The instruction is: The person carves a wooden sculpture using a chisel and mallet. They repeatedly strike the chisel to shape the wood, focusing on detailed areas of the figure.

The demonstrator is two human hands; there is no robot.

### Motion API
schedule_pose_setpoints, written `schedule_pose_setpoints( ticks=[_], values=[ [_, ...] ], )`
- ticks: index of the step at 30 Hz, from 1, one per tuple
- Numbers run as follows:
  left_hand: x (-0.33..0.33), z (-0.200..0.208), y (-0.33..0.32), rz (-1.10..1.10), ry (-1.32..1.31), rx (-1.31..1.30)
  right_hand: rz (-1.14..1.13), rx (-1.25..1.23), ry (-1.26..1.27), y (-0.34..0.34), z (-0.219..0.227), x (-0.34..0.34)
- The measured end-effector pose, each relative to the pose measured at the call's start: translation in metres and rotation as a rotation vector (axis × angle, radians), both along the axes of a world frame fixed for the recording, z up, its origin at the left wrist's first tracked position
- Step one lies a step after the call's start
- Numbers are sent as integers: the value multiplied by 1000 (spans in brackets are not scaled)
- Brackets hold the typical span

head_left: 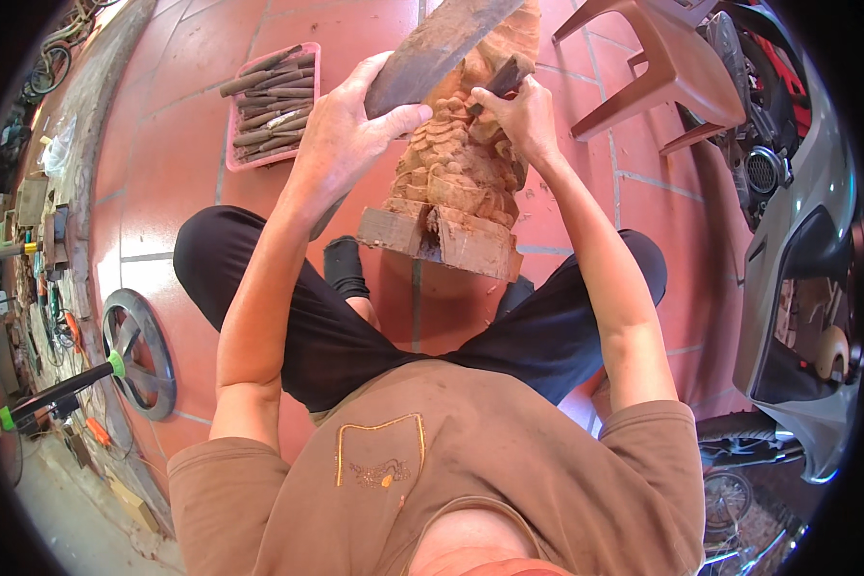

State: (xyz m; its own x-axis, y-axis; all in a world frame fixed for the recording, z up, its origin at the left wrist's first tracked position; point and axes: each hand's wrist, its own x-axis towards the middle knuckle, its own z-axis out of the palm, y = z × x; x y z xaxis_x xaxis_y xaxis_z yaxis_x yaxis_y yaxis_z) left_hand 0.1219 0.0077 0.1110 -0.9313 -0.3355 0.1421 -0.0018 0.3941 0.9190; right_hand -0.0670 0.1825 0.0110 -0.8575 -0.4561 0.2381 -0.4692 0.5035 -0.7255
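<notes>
A carved wooden sculpture (461, 163) with a scaly, rippled surface and a flat, split base lies between my legs. My left hand (350, 120) is closed around a long, flat wooden bat (437, 58), which slants up to the right over the carving. Below the left wrist, a dark end shows, perhaps part of the same bat. Against the sculpture's right side, my right hand (523, 115) grips a carving chisel (509, 77) with a dark handle. The chisel's cutting tip is hidden by the hand and the carving.
A pink basket (232, 125) full of chisels sits on the red tile floor, left of the carving. A brown plastic chair (658, 72) stands at the upper right, with a grey motorbike (787, 307) beyond it. A wheel-like disc (139, 355) and scattered tools lie at left.
</notes>
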Motion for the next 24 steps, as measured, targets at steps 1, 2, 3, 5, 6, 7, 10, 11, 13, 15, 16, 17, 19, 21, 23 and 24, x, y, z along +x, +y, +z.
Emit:
schedule_pose_setpoints(
  ticks=[1, 2, 3, 5, 6, 7, 10, 11, 13, 15, 16, 17, 19, 21, 23, 24],
  values=[
    [0, -1, -1, -6, -4, 9, 6, 4, 2, 1, -2, -1],
    [1, -3, -2, -11, -11, 17, 13, 6, 1, 0, -1, 1],
    [2, -2, -2, -7, -16, -14, 21, 8, 0, -1, -2, 2],
    [1, 3, -3, 0, -22, -78, 15, -21, 43, -5, -6, 4],
    [0, 4, -3, 0, -26, -78, 12, -36, 67, -7, -7, 4],
    [-1, 5, -4, 1, -30, -77, 28, -81, 72, -9, -8, 6],
    [-1, 3, -3, -5, -43, -10, 66, -240, -69, -10, -8, 10],
    [-2, 1, -2, -13, -41, 22, 65, -309, -209, -10, -9, 1],
    [-5, -3, -2, -17, 0, -30, 130, -524, -539, -1, -11, -10],
    [-4, -5, -5, -11, 36, -72, 156, -559, -679, -2, 9, 2],
    [-5, -6, -7, -13, 58, -84, 167, -574, -747, -3, 13, 3],
    [-4, -6, -5, -22, 77, -90, 171, -447, -503, -1, 10, 0],
    [0, 1, -1, 3, 39, -25, 101, -468, -460, 7, 6, -10],
    [1, 7, 0, 6, 15, 15, 68, -503, -401, 10, 1, -18],
    [3, 8, -3, -7, -11, 31, 54, -404, -268, 6, -12, -19],
    [2, 8, -4, -7, -11, 19, 49, -354, -203, 4, -14, -18]
  ],
)
